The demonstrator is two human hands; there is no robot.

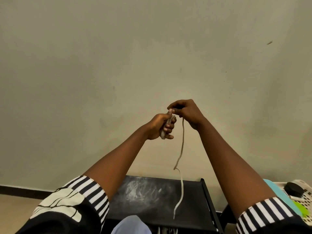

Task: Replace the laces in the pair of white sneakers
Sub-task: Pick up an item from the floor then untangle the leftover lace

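Evidently the left hand (161, 126) grips a bundle of lace (182, 141) and the right hand (187, 113) pinches its strand above the desk (148, 205); soft, light and limp, it seems best pinched near its tip.

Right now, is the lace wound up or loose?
Partly wound: the lace is bunched in the left hand, its end hanging loose from the right hand.

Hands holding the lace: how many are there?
2. The left hand grips the wound-up part of the lace; the right hand, just beside it, pinches the strand that hangs down over the black table.
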